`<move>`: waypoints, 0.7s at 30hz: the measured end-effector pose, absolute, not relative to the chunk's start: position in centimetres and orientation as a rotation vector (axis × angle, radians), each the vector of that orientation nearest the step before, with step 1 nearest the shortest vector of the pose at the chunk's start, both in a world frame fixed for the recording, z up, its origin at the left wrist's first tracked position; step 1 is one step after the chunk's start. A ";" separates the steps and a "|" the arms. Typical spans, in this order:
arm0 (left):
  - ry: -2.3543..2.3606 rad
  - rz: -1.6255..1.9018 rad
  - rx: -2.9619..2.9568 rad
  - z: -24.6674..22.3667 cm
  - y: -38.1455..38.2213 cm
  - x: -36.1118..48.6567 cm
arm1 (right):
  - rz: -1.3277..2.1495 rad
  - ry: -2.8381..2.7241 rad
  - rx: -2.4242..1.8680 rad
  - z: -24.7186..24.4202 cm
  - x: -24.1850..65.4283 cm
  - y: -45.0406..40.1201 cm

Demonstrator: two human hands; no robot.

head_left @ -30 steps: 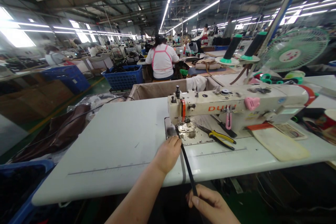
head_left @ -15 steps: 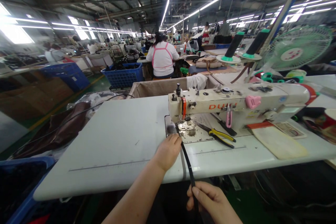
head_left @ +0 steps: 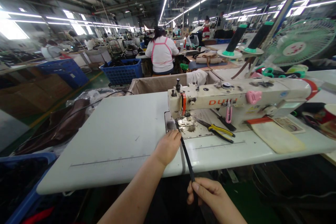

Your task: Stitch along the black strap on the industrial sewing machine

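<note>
A narrow black strap (head_left: 187,156) runs from under the needle area of the sewing machine (head_left: 204,98) down over the table's front edge. My left hand (head_left: 169,147) lies on the table just before the needle plate, its closed fingers on the strap; the fingertips are partly hidden. Below the table edge, my right hand (head_left: 206,192) pinches the strap between thumb and fingers. Pliers with yellow and black handles (head_left: 216,131) rest on the machine bed, right of the needle. Pink-handled thread snips (head_left: 229,113) hang on the machine's front.
The white table (head_left: 112,129) has a printed ruler along its front. A cream cloth (head_left: 275,136) lies at right. Thread cones (head_left: 236,40) and a green fan (head_left: 296,45) stand behind. Blue crates (head_left: 122,71) sit left, and a person (head_left: 162,54) sits ahead, back turned.
The view has shifted slightly, so the table and machine appear a little higher. Both hands keep their places on the strap, with hardly any visible movement.
</note>
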State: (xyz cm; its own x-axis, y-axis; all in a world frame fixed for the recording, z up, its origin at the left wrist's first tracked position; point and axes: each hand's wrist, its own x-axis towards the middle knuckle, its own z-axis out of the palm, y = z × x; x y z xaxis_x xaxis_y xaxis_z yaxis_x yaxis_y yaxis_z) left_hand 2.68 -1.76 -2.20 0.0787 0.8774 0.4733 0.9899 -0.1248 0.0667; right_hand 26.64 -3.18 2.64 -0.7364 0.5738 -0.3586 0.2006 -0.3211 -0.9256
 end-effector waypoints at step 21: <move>-1.893 -0.569 -2.116 -2.4 -1.6 2.6 | 2.213 -1.646 -0.920 0.3 26.8 -2.9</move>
State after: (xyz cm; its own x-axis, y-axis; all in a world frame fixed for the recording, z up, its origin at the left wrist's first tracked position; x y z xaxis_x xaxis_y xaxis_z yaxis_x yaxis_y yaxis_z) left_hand 2.62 -1.58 -2.36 0.0824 0.8931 0.4422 0.9889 -0.1285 0.0753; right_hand 26.82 -2.88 0.29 -0.7751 0.5301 -0.3439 0.1769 -0.3404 -0.9235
